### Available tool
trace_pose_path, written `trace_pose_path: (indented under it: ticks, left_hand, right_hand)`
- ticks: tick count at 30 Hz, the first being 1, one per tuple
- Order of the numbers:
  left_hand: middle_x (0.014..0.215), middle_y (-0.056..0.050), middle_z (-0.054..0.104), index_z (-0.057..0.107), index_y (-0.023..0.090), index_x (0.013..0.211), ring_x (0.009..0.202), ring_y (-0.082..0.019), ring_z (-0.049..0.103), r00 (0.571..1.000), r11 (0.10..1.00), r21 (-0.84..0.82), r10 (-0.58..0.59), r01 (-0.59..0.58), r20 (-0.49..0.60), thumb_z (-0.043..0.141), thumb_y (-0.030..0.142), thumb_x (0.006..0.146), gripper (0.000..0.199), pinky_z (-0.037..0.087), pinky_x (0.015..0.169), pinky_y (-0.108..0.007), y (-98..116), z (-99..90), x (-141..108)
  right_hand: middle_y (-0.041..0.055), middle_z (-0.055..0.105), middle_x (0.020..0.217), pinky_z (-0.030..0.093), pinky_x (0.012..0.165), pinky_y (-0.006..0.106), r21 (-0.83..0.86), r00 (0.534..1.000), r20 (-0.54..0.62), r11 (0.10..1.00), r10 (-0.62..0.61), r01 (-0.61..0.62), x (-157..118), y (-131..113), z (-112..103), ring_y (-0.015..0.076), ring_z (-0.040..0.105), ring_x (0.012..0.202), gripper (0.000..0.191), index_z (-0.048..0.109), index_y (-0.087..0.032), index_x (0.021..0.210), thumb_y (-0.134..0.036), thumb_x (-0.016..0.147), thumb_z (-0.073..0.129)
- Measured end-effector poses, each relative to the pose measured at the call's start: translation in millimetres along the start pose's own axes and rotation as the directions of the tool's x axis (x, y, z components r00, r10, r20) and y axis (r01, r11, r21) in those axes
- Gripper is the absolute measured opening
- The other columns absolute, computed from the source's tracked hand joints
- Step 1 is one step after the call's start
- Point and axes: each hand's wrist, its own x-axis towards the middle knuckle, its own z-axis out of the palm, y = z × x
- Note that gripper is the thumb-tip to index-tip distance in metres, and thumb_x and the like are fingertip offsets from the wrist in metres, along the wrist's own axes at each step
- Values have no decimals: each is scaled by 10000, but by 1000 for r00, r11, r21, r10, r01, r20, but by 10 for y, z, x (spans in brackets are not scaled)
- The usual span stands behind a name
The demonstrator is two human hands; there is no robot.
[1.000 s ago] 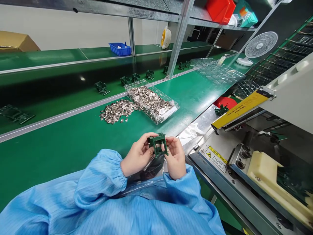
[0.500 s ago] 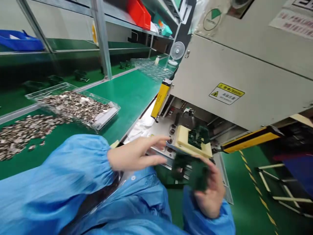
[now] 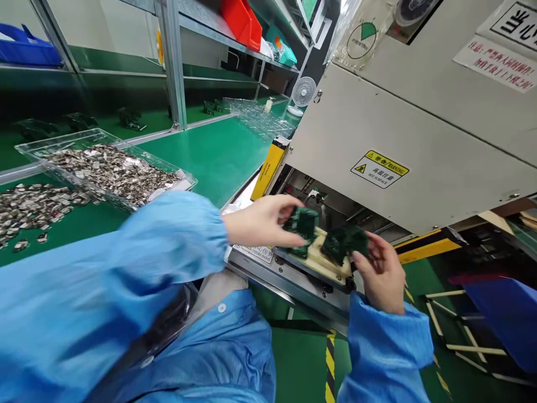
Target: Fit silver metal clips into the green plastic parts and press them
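My left hand (image 3: 268, 221) pinches a dark green moulded plastic part (image 3: 305, 223) between thumb and fingers, at the left end of a cream-coloured fixture block (image 3: 322, 267). My right hand (image 3: 382, 273) grips a second dark green plastic part (image 3: 344, 244) by its right side, over the right half of the block. Both parts are slightly blurred, so whether they touch the block I cannot tell. The block sits on the metal bed (image 3: 293, 277) of a press, at its front opening.
The press's grey cover (image 3: 352, 123) overhangs the hands and bears a hot-surface warning label (image 3: 380, 168). Yellow bars (image 3: 269, 168) flank the opening. At left, a clear tray (image 3: 187, 182) holds many small metal pieces; more lie loose (image 3: 33, 207) on the green bench.
My left hand has moved right and closed on a green part at the fixture. My right hand has raised its part from in front of the fixture to above it.
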Motion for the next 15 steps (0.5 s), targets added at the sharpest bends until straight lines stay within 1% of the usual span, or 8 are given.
trace_pose_path:
  ticks: [3, 5, 7, 9, 11, 13, 14, 15]
  left_hand:
    - [1113, -55, 655, 604, 174, 1155, 1051, -240, 637, 964, 980, 51, -200, 194, 174, 777, 302, 672, 529, 508, 979, -384, -121, -385, -604]
    - [1224, -55, 610, 603, 210, 1163, 1143, -248, 598, 935, 949, 65, -314, 308, 163, 770, 305, 664, 535, 491, 1005, -371, -290, -467, -907]
    - [1398, -92, 493, 598, 220, 1186, 1283, -278, 503, 916, 926, 72, -376, 369, 138, 777, 305, 643, 578, 462, 1040, -376, -499, -412, -1068]
    - [1518, -128, 350, 606, 212, 1202, 1394, -316, 371, 918, 928, 87, -372, 363, 140, 805, 304, 603, 638, 401, 1095, -409, -708, -295, -1090]
    - [1554, -138, 294, 627, 213, 1200, 1437, -345, 288, 928, 940, 91, -340, 330, 150, 845, 317, 542, 700, 341, 1134, -443, -877, -206, -1022]
    - [1520, -121, 370, 642, 232, 1191, 1421, -348, 318, 936, 951, 43, -310, 308, 165, 862, 345, 512, 722, 345, 1126, -450, -988, -191, -931]
    - [1479, -104, 432, 649, 243, 1180, 1397, -339, 362, 938, 953, 13, -299, 302, 175, 862, 358, 513, 710, 368, 1108, -440, -1020, -207, -894]
    - [1431, -86, 491, 659, 250, 1162, 1366, -326, 408, 940, 956, -6, -288, 293, 181, 862, 363, 514, 689, 391, 1088, -422, -1036, -234, -868]
  right_hand:
    - [93, 639, 1133, 472, 980, 451, -195, 963, 270, 979, 0, 54, 168, -42, 62, 262, 608, 1065, 598, 533, -232, 1298, -459, 777, 720]
    - [94, 637, 1178, 460, 1001, 446, -237, 949, 316, 969, 12, 66, 197, -58, 86, 272, 598, 1118, 617, 503, -239, 1334, -500, 804, 681]
    - [105, 609, 1264, 441, 1024, 463, -285, 953, 304, 955, 14, 77, 135, -46, 79, 298, 563, 1197, 696, 446, -237, 1398, -552, 811, 648]
    - [120, 551, 1360, 415, 1046, 490, -372, 980, 199, 927, 29, 49, -38, 2, 13, 324, 506, 1270, 746, 390, -232, 1450, -608, 833, 579]
    - [150, 539, 1372, 432, 1020, 508, -476, 993, -33, 872, 110, -113, -325, 83, -128, 347, 506, 1265, 724, 404, -206, 1446, -643, 874, 480]
    - [206, 602, 1260, 493, 919, 517, -555, 916, -306, 733, 259, -393, -682, 176, -326, 379, 582, 1149, 705, 473, -147, 1390, -651, 898, 427]
    - [221, 630, 1184, 521, 865, 511, -592, 891, -325, 666, 318, -454, -862, 217, -424, 381, 617, 1077, 685, 502, -120, 1352, -638, 923, 379]
    - [221, 648, 1117, 543, 809, 494, -633, 891, -296, 627, 345, -453, -1022, 253, -506, 371, 642, 1006, 652, 528, -108, 1312, -616, 941, 361]
